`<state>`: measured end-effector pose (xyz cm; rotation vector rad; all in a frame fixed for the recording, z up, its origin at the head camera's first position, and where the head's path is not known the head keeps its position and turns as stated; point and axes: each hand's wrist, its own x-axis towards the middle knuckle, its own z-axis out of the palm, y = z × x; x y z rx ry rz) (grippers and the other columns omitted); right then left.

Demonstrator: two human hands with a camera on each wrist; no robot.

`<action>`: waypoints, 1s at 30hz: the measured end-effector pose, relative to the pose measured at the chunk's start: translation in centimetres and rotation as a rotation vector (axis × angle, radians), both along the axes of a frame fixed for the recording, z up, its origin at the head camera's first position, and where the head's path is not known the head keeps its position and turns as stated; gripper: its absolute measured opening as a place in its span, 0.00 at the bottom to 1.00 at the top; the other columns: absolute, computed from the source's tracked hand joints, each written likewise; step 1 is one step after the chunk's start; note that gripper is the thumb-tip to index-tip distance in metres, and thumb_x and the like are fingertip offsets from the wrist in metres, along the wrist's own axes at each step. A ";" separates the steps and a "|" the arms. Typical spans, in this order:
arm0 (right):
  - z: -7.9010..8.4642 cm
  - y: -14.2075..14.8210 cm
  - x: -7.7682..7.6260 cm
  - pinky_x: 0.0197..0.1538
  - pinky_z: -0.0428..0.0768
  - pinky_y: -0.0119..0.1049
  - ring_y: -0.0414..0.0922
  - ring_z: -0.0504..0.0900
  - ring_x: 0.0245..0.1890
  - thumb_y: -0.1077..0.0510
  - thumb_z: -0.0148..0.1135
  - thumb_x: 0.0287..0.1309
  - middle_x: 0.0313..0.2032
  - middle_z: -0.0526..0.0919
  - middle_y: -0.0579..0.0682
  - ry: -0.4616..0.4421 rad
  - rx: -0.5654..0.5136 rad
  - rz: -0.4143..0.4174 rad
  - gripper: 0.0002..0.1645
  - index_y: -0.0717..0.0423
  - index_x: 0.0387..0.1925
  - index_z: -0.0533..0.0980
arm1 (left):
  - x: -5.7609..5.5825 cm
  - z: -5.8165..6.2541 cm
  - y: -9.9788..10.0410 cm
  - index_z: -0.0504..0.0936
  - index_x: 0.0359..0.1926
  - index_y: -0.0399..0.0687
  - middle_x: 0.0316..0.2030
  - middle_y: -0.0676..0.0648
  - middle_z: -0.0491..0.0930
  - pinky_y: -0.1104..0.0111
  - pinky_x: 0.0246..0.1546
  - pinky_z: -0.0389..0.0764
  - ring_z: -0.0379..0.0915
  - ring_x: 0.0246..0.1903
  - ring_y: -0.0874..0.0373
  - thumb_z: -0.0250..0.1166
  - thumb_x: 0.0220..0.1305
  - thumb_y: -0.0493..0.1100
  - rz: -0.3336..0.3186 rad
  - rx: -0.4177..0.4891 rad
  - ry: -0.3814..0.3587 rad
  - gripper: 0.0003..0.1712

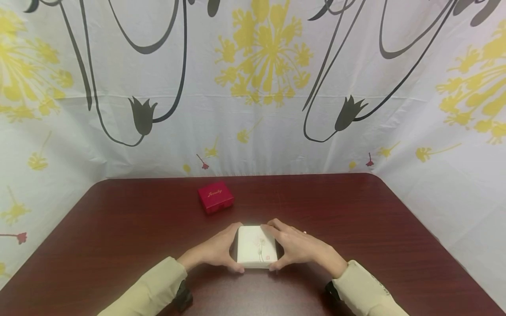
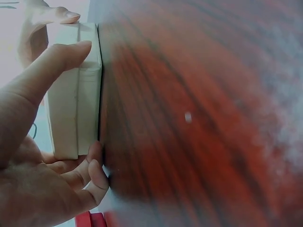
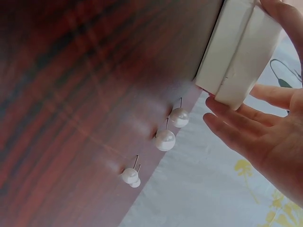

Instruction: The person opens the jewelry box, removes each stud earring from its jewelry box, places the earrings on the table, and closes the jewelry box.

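Note:
A small white lidded box point(image 1: 254, 245) with a fine flower drawing on top sits on the table in the head view. My left hand point(image 1: 215, 250) grips its left side, thumb at the near edge and fingers round the far edge. From the right, my right hand point(image 1: 298, 245) holds it the same way. The seam between lid and base shows on the white box point(image 2: 87, 109) in the left wrist view; the lid is on. Several pearl earrings point(image 3: 165, 140) with thin metal posts lie beyond the right hand in the right wrist view.
A red box point(image 1: 215, 196) with gold lettering lies behind the white box, a little to the left. The dark red wooden table point(image 1: 118, 228) ends at a white curtain point(image 1: 253, 131) printed with yellow and grey flowers, which also hangs at both sides.

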<state>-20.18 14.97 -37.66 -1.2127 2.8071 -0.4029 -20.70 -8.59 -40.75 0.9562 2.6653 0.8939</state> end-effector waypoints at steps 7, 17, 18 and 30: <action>0.0 -0.1 0.0 0.37 0.76 0.33 0.43 0.74 0.37 0.39 0.71 0.30 0.52 0.66 0.52 0.011 0.020 0.004 0.55 0.59 0.60 0.61 | 0.1 0.1 0.0 0.58 0.56 0.36 0.47 0.46 0.65 0.60 0.52 0.67 0.64 0.48 0.55 0.76 0.28 0.50 0.007 -0.004 0.012 0.54; -0.2 -0.2 0.0 0.36 0.76 0.32 0.42 0.75 0.35 0.41 0.72 0.30 0.49 0.67 0.52 0.025 0.021 0.021 0.53 0.61 0.58 0.62 | 0.2 0.4 0.0 0.60 0.56 0.38 0.47 0.47 0.66 0.60 0.51 0.68 0.65 0.47 0.55 0.76 0.28 0.52 0.015 -0.042 0.030 0.53; -0.2 -0.2 0.0 0.36 0.75 0.31 0.42 0.75 0.35 0.41 0.72 0.30 0.49 0.68 0.52 0.027 0.020 0.024 0.53 0.62 0.58 0.62 | 0.2 0.4 0.0 0.60 0.56 0.37 0.47 0.47 0.66 0.60 0.51 0.68 0.65 0.47 0.55 0.76 0.28 0.52 0.015 -0.041 0.031 0.53; -0.2 -0.4 0.0 0.33 0.74 0.29 0.40 0.73 0.31 0.43 0.73 0.29 0.47 0.68 0.53 0.031 0.022 0.027 0.53 0.63 0.58 0.62 | 0.1 0.4 0.1 0.60 0.55 0.35 0.47 0.45 0.66 0.60 0.51 0.68 0.65 0.48 0.54 0.77 0.27 0.51 0.014 -0.047 0.041 0.54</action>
